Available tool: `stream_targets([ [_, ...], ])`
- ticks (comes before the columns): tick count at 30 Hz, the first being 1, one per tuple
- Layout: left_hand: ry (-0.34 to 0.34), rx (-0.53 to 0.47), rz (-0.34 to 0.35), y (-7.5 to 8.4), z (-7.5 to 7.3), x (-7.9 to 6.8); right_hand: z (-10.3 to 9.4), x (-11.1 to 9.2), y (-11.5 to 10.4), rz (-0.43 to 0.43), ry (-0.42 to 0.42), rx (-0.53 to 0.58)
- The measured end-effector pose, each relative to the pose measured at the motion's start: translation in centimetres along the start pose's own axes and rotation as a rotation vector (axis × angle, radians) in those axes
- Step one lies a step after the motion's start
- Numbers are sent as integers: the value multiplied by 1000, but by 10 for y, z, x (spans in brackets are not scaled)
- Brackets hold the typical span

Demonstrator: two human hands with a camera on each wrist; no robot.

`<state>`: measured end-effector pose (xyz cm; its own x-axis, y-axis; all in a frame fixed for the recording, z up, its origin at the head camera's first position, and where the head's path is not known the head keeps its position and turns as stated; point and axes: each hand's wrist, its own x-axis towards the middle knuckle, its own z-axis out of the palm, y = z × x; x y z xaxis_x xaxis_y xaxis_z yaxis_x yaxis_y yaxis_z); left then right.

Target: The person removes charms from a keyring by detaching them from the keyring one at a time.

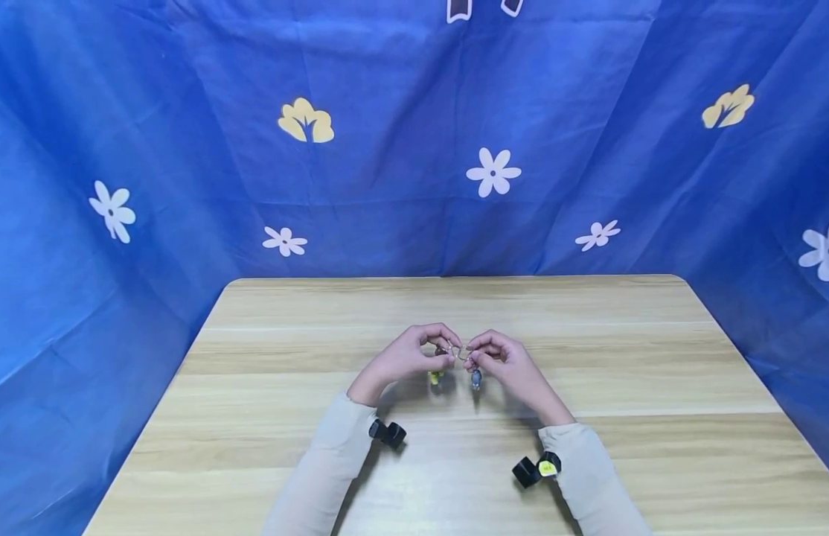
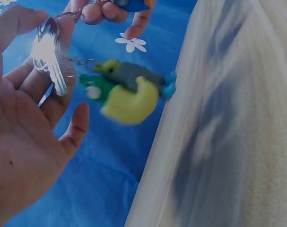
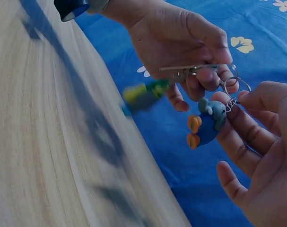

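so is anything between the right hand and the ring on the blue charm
Nothing visible: the right hand pinches the ring, and the blue charm hangs from it. The left hand, holding keys, is beside the ring, not between.

The head view looks forward and down from above the near side of the worktop (image 1: 267, 357), far enough back to take in the far edge, both far corners and the blue cloth (image 1: 388, 89) beyond. The left wrist view sits close to the left grip (image 2: 32, 127), tilted so the worktop's edge climbs steeply rightward; the right wrist view, close beside the right grip (image 3: 261, 137), leans oppositely. Both wrist views share the keys (image 2: 51, 56) and both grips, which the head view shows small.
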<state>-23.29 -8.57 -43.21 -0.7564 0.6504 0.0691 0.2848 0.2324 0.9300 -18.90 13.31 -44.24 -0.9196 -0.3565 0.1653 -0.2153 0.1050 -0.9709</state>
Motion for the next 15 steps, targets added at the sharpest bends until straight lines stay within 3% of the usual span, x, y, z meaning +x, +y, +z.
stream_targets([
  [8, -57, -75, 0, 1, 0, -2, 2, -1, -2, 2, 19, -15],
  [15, -50, -82, -5, 2, 0, -4, 4, -2, -4, -34, 19, -45],
])
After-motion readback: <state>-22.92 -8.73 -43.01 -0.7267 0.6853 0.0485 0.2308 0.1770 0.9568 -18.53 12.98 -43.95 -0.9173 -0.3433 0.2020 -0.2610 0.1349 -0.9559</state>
